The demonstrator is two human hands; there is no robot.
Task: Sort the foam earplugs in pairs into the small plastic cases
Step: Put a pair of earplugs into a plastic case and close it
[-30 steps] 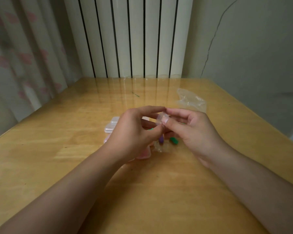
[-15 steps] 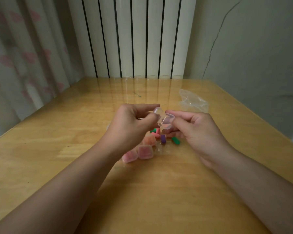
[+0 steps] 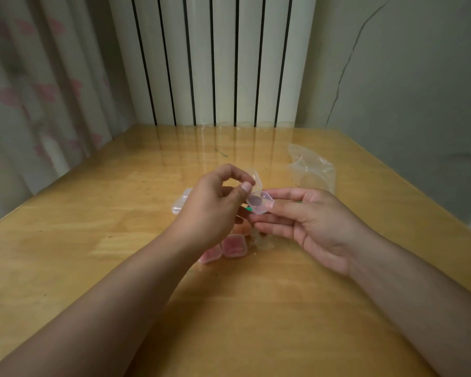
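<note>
Wooden and glossy, the surface [image 3: 120, 240] stands against a white ribbed radiator [image 3: 212, 61], with a patterned curtain [image 3: 38, 91] at the left and a cracked wall [image 3: 405, 77] at the right. Above its middle both hands hold one clear plastic case [image 3: 257, 204], hinged open. The left hand [image 3: 210, 210] pinches the raised lid [image 3: 253, 176] between thumb and forefinger. The right hand [image 3: 318, 221] holds the tray part, thumb pressed on its near rim and the other fingers [image 3: 272, 220] extended beneath it. The tray appears to hold nothing yet.

Two closed cases with pink contents [image 3: 223, 250] lie on the surface under the hands, touching each other. Another clear case [image 3: 180, 204] lies just beyond the left wrist. A green earplug [image 3: 248, 209] shows as a sliver between the hands; the other loose earplugs are mostly hidden. A crumpled clear bag [image 3: 310, 167] lies well apart at the right.

Step in hand, as judged: opening the case for loading.

- Support the tray from below and keep it level, so that plugs do not roll out.
- Swing the lid fully back; avoid twisting the thin hinge.
- Keep the tray in the right hand and free the left hand to pick.
- Select two plugs of matching colour, seat both fully below the rim, then press the lid shut.
</note>
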